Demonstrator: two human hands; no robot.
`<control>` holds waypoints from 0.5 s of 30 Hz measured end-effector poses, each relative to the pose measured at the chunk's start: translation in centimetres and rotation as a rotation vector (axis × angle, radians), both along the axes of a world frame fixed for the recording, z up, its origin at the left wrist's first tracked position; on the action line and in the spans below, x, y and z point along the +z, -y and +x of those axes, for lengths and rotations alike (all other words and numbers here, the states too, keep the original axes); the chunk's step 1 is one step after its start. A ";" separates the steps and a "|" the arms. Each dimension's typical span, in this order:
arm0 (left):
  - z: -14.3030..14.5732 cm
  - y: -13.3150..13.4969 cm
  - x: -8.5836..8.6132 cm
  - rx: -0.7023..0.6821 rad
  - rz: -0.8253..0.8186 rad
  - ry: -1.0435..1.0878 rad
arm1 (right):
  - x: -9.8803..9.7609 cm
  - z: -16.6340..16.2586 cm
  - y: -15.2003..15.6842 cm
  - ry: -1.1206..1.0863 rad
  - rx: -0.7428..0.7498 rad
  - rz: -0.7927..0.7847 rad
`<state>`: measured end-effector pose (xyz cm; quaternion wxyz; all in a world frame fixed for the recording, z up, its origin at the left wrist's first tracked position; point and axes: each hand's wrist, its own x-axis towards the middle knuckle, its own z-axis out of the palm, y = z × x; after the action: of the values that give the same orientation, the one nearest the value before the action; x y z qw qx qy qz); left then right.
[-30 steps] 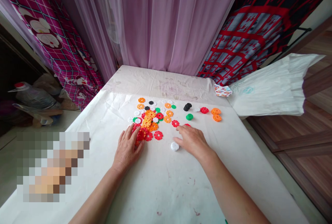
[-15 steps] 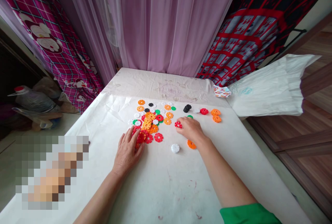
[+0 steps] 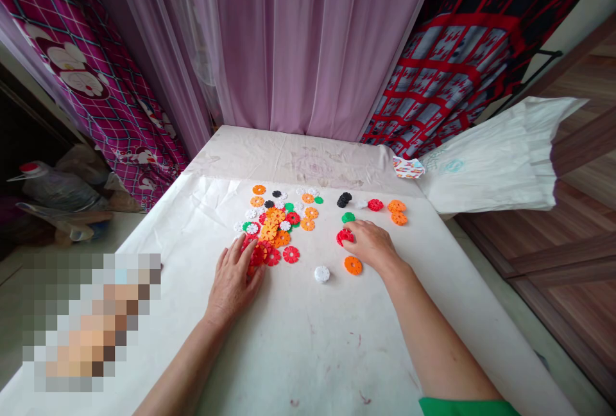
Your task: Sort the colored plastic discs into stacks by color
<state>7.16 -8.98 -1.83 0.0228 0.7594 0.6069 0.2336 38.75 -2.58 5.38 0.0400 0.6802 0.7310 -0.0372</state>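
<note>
The right hand (image 3: 374,246) seems pinched on the red disc (image 3: 343,236) at its fingertips.

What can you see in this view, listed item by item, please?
table: one, white-covered, centre.
disc pile: many, orange, red, white, green, black, mid-table.
white disc: one, white, nearer than the pile.
orange disc: one, orange, right of white disc.
red disc: one, red, right of pile.
green disc: one, green, beyond red disc.
black discs: small stack, black, far side.
orange pair: two, orange, far right.
curtain: one, mauve, behind table.
pleated sheet: one, white, right.
bottle: one, clear, far left.
left hand: one, flat on pile's near edge.
right hand: one, fingertips on red disc.
</note>
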 end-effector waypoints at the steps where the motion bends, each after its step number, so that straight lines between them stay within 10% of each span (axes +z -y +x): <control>1: 0.0 0.0 0.0 0.002 0.001 -0.001 | -0.1 0.0 0.0 -0.001 0.006 -0.003; 15: 0.1 0.0 0.0 0.001 0.001 0.017 | 0.8 -7.9 2.4 -0.246 0.247 0.002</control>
<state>7.26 -8.94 -1.88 0.0275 0.7571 0.6069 0.2402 30.85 -4.96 6.20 -0.0463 0.5755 0.8084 -0.1144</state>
